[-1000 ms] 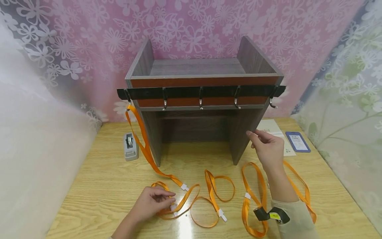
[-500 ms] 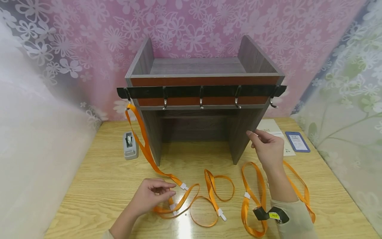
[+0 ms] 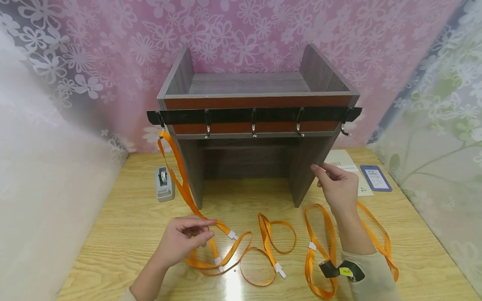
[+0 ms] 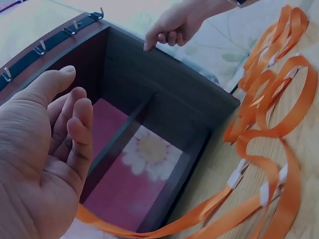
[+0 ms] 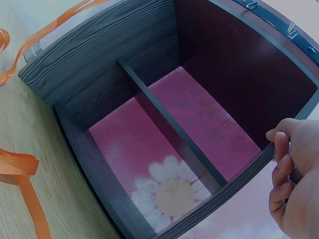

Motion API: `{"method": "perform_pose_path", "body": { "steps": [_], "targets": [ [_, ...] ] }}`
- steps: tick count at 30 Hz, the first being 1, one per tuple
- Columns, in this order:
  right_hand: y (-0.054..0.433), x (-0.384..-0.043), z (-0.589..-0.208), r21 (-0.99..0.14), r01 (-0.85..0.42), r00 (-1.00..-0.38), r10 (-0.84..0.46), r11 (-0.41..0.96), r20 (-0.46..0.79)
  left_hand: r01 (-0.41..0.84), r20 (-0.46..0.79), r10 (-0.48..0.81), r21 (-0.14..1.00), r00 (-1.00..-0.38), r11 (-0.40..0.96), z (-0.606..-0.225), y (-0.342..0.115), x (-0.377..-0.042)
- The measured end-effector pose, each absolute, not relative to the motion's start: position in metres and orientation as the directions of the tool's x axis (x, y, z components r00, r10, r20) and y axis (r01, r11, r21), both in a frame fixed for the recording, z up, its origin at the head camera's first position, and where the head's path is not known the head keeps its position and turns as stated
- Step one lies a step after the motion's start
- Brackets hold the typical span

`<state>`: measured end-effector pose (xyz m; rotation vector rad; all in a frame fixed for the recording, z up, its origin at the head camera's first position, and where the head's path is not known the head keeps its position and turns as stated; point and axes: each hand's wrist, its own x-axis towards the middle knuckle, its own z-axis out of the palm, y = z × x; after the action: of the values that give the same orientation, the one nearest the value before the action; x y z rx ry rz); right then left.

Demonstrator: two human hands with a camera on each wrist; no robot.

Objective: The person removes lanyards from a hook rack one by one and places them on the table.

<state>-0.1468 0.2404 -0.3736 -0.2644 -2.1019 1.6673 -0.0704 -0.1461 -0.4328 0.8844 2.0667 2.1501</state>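
Note:
My right hand (image 3: pixel 337 182) pinches the front edge of the right side panel of a grey wooden desktop shelf (image 3: pixel 260 95); in the right wrist view its thumb tip (image 5: pixel 271 134) meets that edge. Over the table hovers my left hand (image 3: pixel 185 238), fingers loosely bent and holding nothing in the left wrist view. Beneath and beside it lies an orange lanyard (image 3: pixel 233 255) with a white clip. Another orange lanyard (image 3: pixel 180 167) hangs from the leftmost hook of the black hook rail (image 3: pixel 229 115); its lower end rests on the table.
More orange lanyards (image 3: pixel 266 238) lie along the table's front, some under my right forearm. A tape dispenser (image 3: pixel 164 184) sits left of the shelf. To the right are a pale booklet (image 3: pixel 340 159) and a blue card holder (image 3: pixel 375 178). Patterned cloth walls enclose the table.
My left hand has risen and shifted left, off the lanyard loop, which is now more exposed. The hanging lanyard stays on its hook. My right hand keeps its place on the shelf panel.

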Motion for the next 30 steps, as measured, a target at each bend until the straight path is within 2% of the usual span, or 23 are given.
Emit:
{"method": "perform_pose_path", "body": {
  "steps": [11, 19, 25, 30],
  "targets": [
    [0.241, -0.148, -0.371, -0.961, -0.133, -0.874, 0.428, 0.243, 0.229, 0.364, 0.355, 0.209, 0.932, -0.911, 0.005, -0.422, -0.164, -0.076],
    [0.24, -0.149, -0.37, -0.969, -0.131, -0.878, 0.429, 0.21, 0.212, 0.371, 0.366, 0.067, 0.925, -0.928, 0.078, -0.417, -0.177, -0.08],
    [0.24, -0.149, -0.371, -0.97, -0.121, -0.881, 0.427, 0.211, 0.202, 0.369, 0.369, -0.128, 0.929, -0.921, 0.02, -0.411, -0.178, -0.084],
    [0.24, -0.148, -0.372, -0.975, -0.098, -0.884, 0.434, 0.197, 0.177, 0.378, 0.344, -0.324, 0.925, -0.881, -0.045, -0.404, -0.18, -0.091]
  ]
}}
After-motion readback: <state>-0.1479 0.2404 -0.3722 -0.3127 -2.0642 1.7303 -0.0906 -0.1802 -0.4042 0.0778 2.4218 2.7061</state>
